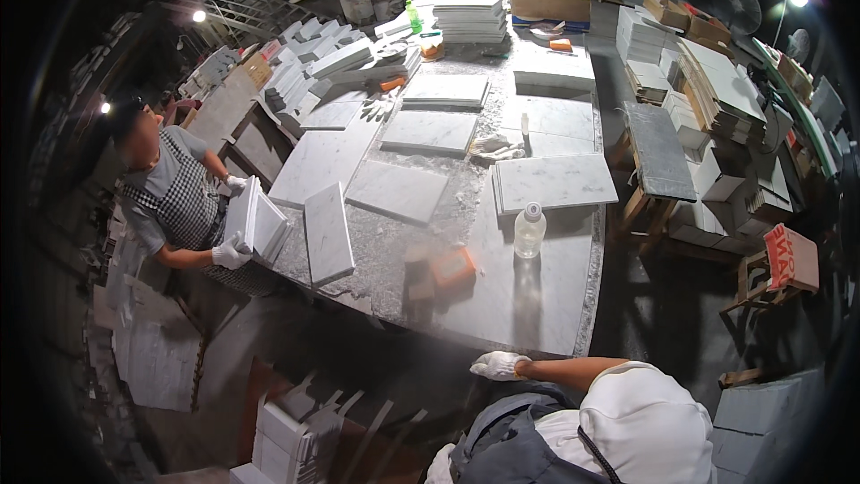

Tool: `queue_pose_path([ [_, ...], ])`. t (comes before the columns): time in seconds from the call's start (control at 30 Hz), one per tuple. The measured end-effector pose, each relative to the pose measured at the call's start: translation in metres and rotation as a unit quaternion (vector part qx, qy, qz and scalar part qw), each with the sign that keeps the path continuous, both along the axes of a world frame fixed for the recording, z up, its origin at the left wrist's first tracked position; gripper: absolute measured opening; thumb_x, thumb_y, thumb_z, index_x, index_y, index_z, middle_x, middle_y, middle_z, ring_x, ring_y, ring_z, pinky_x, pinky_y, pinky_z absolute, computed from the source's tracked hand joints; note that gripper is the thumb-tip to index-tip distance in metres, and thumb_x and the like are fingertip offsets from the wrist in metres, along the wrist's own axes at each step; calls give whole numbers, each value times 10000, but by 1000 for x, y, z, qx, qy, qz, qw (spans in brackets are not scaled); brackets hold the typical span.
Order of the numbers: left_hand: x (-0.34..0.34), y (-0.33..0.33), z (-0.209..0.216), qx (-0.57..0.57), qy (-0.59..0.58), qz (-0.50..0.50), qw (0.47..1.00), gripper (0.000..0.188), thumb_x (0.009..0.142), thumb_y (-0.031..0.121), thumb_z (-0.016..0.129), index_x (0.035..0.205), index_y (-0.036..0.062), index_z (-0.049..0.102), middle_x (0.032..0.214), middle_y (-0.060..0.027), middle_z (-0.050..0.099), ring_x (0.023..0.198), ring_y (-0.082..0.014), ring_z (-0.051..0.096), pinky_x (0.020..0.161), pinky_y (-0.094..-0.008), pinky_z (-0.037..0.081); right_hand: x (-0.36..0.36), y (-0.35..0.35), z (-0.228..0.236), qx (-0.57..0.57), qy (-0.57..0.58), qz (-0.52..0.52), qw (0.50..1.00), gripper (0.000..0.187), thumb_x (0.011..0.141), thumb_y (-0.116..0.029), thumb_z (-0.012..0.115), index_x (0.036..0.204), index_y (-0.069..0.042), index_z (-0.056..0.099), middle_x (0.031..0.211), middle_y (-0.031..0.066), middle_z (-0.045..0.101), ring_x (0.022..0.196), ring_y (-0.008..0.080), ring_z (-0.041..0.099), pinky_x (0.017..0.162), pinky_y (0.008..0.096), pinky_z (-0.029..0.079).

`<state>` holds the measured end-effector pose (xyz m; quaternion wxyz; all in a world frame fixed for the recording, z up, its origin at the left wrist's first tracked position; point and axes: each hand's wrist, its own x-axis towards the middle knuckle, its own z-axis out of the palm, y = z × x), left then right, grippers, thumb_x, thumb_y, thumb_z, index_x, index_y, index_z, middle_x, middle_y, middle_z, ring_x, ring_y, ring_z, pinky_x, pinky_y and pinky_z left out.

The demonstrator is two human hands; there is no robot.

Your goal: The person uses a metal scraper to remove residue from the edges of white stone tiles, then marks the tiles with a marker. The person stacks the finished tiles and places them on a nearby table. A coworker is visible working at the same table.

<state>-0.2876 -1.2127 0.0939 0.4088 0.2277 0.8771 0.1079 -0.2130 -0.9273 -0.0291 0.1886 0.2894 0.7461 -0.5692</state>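
Grey, dusty worktable (381,255) ahead, bearing white slabs (557,181). By its near edge, right gloved hand (499,365), seemingly empty, finger spread impossible to tell; left hand (440,466) barely showing, grip unclear. Apparently pausing, next calling for a forward reach.

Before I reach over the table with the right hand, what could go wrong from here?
The clear capped bottle stands upright on the table, so a sweep of the gloved right hand could tip it. The narrow grey-veined slab near the table's left front edge might get nudged off. The slab stack in the co-worker's gloved hands could slip.
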Motion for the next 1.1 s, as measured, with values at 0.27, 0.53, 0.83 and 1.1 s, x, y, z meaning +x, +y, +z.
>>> queue_pose_path([
  [0.27, -23, 6, 5, -12, -1, -12, 1000, 485, 1059, 424, 509, 1420, 107, 573, 1424, -152, 595, 1314, -301, 561, 1109, -398, 438, -2, 0, 9, 9, -3, -6, 1000, 621, 1030, -542, 467, 1405, -68, 612, 1461, 145, 592, 1375, 326, 527, 1159, 405, 395],
  [0.53, -53, -2, 9, -23, 2, -30, 999, 474, 1064, 422, 501, 1408, 107, 585, 1398, -148, 618, 1288, -300, 584, 1090, -402, 457, -3, -6, 14, 33, -10, -30, 999, 617, 1034, -541, 462, 1396, -63, 612, 1409, 169, 624, 1316, 344, 573, 1112, 418, 430],
  [0.83, -115, -42, 12, -37, 41, -77, 996, 463, 1069, 419, 492, 1394, 107, 599, 1368, -144, 645, 1260, -297, 609, 1069, -408, 479, -28, -35, -13, 63, -109, -111, 986, 586, 1020, -492, 530, 1386, -43, 615, 1338, 176, 671, 1278, 351, 603, 1088, 407, 448],
  [1.1, -196, -110, -2, 19, -27, -13, 999, 483, 1043, 468, 493, 1395, 156, 605, 1387, -141, 632, 1306, -329, 571, 1107, -417, 440, -99, -98, 2, 9, -51, -134, 990, 570, 1020, -426, 576, 1443, -45, 569, 1183, 108, 732, 961, 209, 701, 887, 364, 557],
])
